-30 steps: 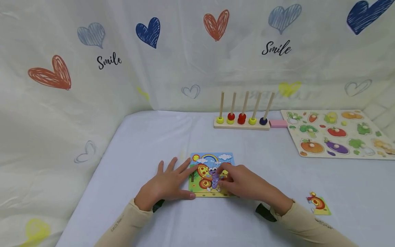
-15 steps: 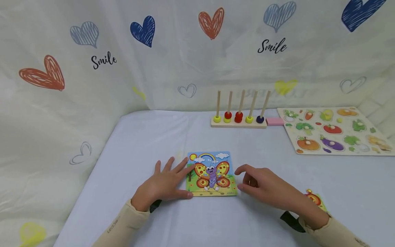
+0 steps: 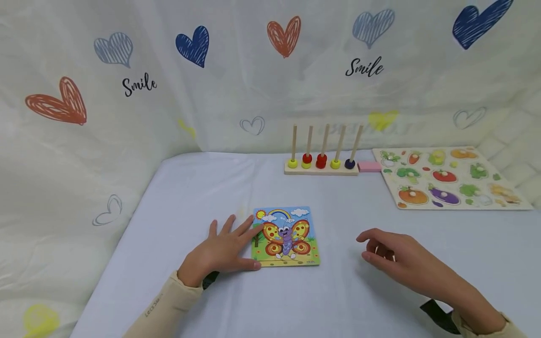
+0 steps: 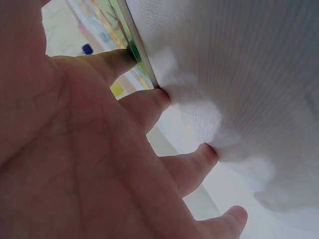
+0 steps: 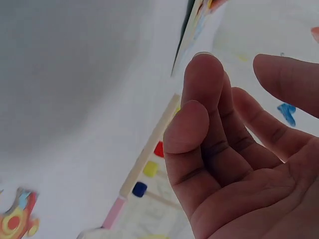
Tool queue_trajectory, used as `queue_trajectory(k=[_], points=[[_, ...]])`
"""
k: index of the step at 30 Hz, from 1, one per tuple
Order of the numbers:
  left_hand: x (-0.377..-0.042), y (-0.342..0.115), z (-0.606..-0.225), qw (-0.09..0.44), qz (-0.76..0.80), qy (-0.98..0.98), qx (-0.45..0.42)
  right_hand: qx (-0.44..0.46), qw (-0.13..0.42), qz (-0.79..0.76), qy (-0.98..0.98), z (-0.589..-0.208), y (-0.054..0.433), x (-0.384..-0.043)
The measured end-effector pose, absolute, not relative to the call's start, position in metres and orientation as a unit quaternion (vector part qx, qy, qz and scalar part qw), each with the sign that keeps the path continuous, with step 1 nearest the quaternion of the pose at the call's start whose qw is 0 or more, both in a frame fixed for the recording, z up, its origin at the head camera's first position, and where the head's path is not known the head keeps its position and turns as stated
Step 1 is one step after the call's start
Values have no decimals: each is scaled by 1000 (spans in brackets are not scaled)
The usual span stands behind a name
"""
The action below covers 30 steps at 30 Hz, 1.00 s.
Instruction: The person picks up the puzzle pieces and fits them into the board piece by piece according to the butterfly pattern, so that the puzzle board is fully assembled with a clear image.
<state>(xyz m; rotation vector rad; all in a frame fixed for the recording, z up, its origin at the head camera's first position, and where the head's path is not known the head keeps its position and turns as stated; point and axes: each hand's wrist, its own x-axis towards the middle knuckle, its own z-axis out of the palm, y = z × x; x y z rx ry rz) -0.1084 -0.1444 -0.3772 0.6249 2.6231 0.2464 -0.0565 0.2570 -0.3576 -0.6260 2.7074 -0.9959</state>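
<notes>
A butterfly jigsaw puzzle (image 3: 286, 239) lies flat on the white tablecloth, its picture whole as far as I can see. My left hand (image 3: 221, 251) spreads its fingers at the puzzle's left edge. In the left wrist view a fingertip rests on the puzzle's edge, and other fingertips press the cloth. To the right of the puzzle, my right hand (image 3: 395, 256) hovers over the cloth, fingers loosely bent, holding nothing. A loose puzzle piece (image 5: 16, 219) with a red and yellow swirl shows in the right wrist view; in the head view the right arm hides it.
At the back stands a wooden peg abacus (image 3: 321, 171) with coloured beads. Touching its right end is a pink block (image 3: 369, 167), then a vegetable knob-puzzle board (image 3: 458, 188). A heart-patterned curtain (image 3: 228, 84) hangs behind the table.
My right hand has left the puzzle and moved right, uncovering the butterfly's right wing. My left hand stays at the left edge. The head view has shifted slightly.
</notes>
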Motion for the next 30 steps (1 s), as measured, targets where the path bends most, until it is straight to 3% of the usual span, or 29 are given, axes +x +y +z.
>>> queue_trajectory(k=[11, 18, 24, 30], points=[[-107, -145, -376, 217, 92, 945, 227, -220, 0, -318, 922, -375, 303, -38], [-106, -145, -376, 213, 97, 944, 230, -184, 23, -286, 940, -381, 334, -29], [-105, -145, -376, 211, 94, 945, 231, -214, -11, -274, 938, -397, 349, -26], [-106, -145, -377, 210, 93, 945, 234, -198, 58, -238, 949, -399, 352, -32]])
